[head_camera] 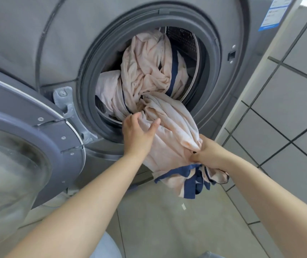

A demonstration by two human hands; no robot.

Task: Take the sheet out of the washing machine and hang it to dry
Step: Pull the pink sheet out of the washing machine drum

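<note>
A pale pink sheet (149, 71) with navy blue bands fills the drum of the grey front-loading washing machine (59, 43). Part of it hangs out over the rubber door seal (87, 86) as a twisted bundle. My right hand (207, 152) is closed around the lower end of that bundle, and the navy-striped end dangles below the fist. My left hand (137, 132) is at the drum's lower lip with fingers spread, touching the sheet where it leaves the opening.
The round machine door (28, 146) stands swung open at the left, close to my left forearm. Grey tiled wall (288, 108) runs along the right of the machine. The tiled floor (167, 220) lies below, with a small white scrap on it.
</note>
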